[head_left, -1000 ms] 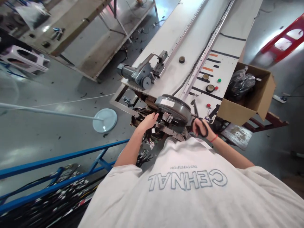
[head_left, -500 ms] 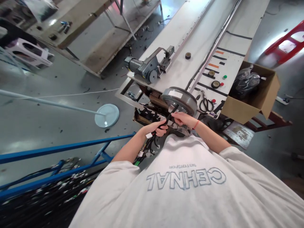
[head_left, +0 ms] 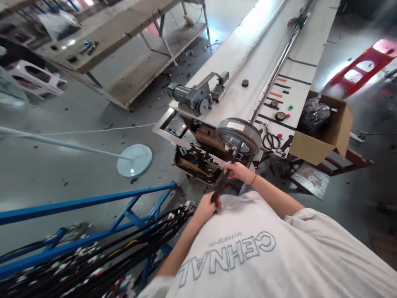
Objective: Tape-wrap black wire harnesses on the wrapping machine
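Note:
A black cable (head_left: 231, 163) runs taut from the round grey motor wheel (head_left: 239, 135) down toward my body. My left hand (head_left: 207, 207) is closed round its lower end, close to my white shirt. My right hand (head_left: 237, 170) grips the same cable higher up, just below the wheel, with a red band on its wrist. The wheel sits at the near end of a long white workbench (head_left: 245, 62). Black-handled scissors (head_left: 271, 140) lie on the bench right of the wheel, away from both hands.
A blue metal rack (head_left: 93, 207) draped with black wire harnesses (head_left: 102, 260) stands at lower left. An open cardboard box (head_left: 325, 128) with black bags sits right of the bench. A white fan base (head_left: 134, 159) and a red stool (head_left: 359, 64) are on the floor.
My right hand put the scissors down on the bench and took the cable. My left hand has pulled the cable back from the wheel toward my body, stretching it out.

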